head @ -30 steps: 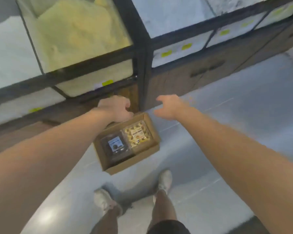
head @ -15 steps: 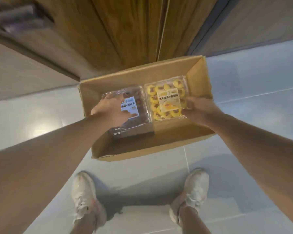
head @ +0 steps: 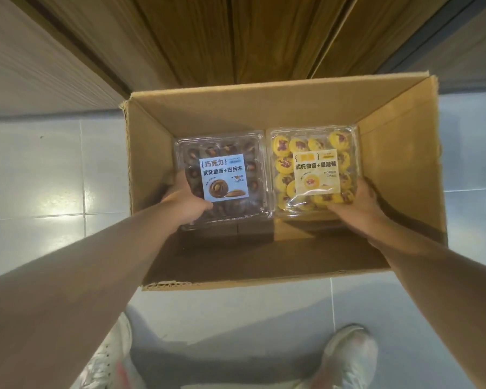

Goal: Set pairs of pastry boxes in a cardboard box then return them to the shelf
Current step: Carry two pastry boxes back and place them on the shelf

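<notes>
An open cardboard box (head: 264,108) stands on the tiled floor against a wooden cabinet. Inside it, side by side, are two clear plastic pastry boxes. The left one (head: 230,153) holds dark chocolate cookies under a blue label. The right one (head: 314,147) holds yellow cookies under a cream label. My left hand (head: 185,200) grips the near left corner of the chocolate box, thumb on its lid. My right hand (head: 359,200) grips the near right corner of the yellow box. Both boxes seem slightly raised above the carton's floor.
Wooden cabinet doors (head: 236,37) rise just behind the carton. Grey floor tiles (head: 40,178) lie on both sides. My two white shoes, the left one (head: 107,360) and the right one (head: 348,357), stand just in front of the carton's near wall.
I have bent down from standing at the shelf to the carton. Both hands went from above the carton into it and took hold of the two pastry boxes.
</notes>
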A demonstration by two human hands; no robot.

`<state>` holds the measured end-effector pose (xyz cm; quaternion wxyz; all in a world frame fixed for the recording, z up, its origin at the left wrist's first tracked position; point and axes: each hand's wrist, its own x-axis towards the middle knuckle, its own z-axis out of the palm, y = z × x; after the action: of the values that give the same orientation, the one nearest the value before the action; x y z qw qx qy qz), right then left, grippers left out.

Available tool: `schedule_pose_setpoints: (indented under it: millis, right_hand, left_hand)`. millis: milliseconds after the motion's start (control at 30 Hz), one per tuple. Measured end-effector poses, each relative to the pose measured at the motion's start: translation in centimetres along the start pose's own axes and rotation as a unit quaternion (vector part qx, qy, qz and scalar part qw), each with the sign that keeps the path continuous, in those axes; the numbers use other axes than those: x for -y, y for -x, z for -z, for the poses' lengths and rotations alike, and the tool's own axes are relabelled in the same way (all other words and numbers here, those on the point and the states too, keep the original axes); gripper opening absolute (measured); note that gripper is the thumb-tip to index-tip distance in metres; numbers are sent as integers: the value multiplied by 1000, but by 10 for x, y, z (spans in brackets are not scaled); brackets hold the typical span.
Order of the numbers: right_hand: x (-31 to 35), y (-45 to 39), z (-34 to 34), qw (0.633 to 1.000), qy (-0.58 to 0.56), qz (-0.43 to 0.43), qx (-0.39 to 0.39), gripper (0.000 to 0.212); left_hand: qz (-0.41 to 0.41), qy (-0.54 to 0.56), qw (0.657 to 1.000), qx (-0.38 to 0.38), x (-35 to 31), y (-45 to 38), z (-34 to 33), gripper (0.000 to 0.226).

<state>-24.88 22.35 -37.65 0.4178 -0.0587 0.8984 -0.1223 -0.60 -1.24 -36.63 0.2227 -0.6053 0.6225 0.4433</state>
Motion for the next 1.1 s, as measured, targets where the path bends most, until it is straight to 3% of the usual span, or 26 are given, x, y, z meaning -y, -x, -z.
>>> schedule_pose_setpoints:
  millis: [233,333,467,567,667,733,833,933,1100]
  right_hand:
    - [9,-10,-5,999,-27,-21,-40,109]
    - [9,-7,6,998,-59,-7,-28,97]
    - [5,-4,20,993,-115,-10,2,80]
    - [17,12,21,996,-89,-17,-7,97]
    - [39,38,26,997,-55,-41,-45,98]
    - [44,45,28,996,-65,-29,-62,98]
    - [56,49,31,996,-88,20,-25,91]
    - [75,53,31,997,-54,47,26,85]
    - [88,55,25,998,-9,45,46,55]
  left_hand:
    - [-20,10,999,-37,7,-11,-6,107]
    - [-18,7,999,-31,0,-7,0,109]
    - [3,22,1000,-19,-11,5,11,96]
    - [-3,13,1000,-8,-24,20,18,76]
    - [-37,-4,999,-39,-30,40,21,100]
    - [-83,4,995,-59,-31,50,23,98]
    - [-142,9,989,-33,-38,57,26,94]
    - [-164,7,986,-8,-46,61,29,105]
    - [-175,3,984,38,-36,53,27,121]
